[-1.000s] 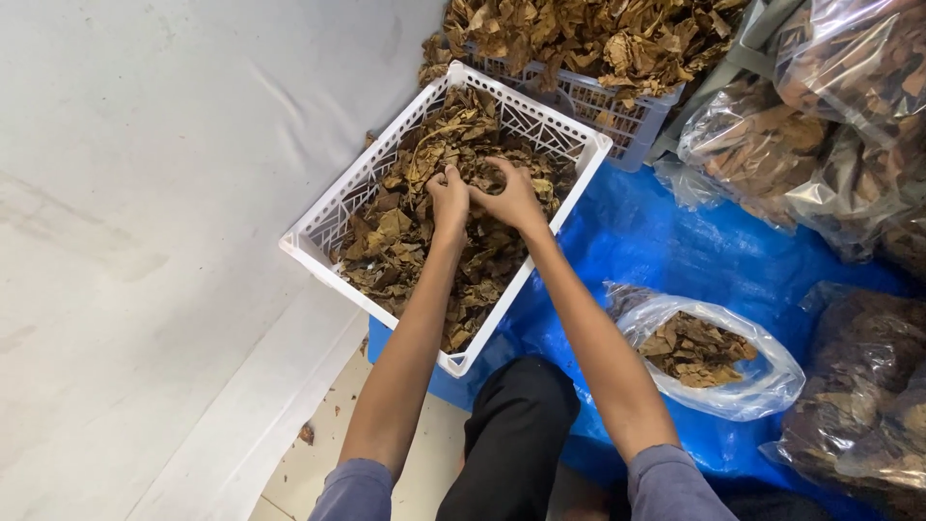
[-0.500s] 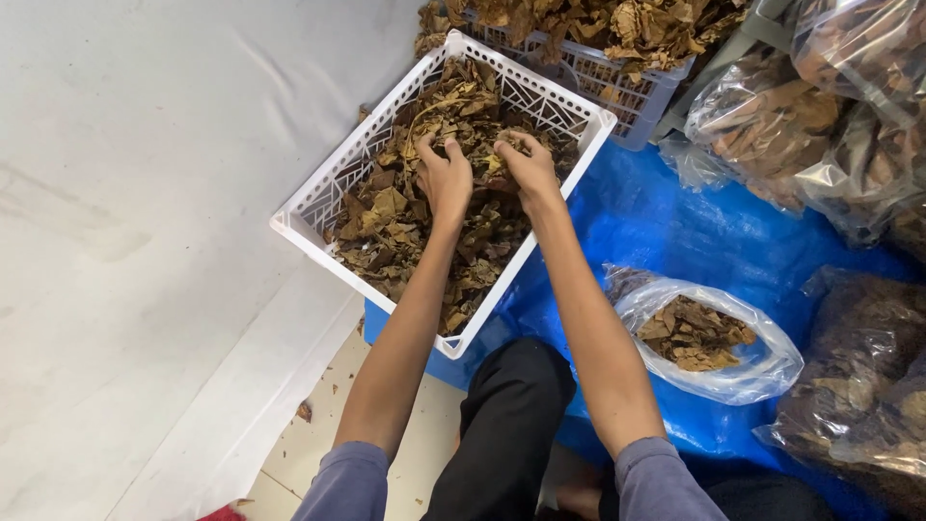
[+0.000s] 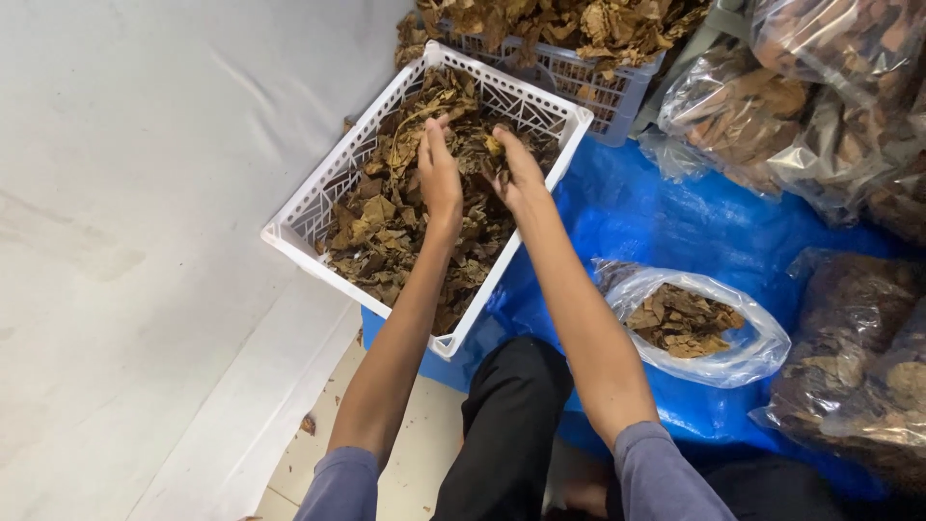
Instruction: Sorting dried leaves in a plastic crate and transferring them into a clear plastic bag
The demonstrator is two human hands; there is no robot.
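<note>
Both my hands over white lattice crate (image 3: 318, 198) of dried brown leaves (image 3: 386, 232). Left hand (image 3: 439, 178) flat, fingers straight, resting on leaves. Right hand (image 3: 516, 169) just beside, fingers loosely curled; grip hard to tell. Grey crate (image 3: 579, 87) beyond fingertips, heaped. Clear bags (image 3: 772, 96) far right, partly cut off. Open bag (image 3: 694, 323) near right forearm on blue tarp (image 3: 656, 222). Bare white sheet (image 3: 125, 193) left.

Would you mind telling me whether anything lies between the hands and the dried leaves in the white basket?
Nothing visible does: the left hand and right hand are already on the dried leaves in the open-topped white basket.
</note>
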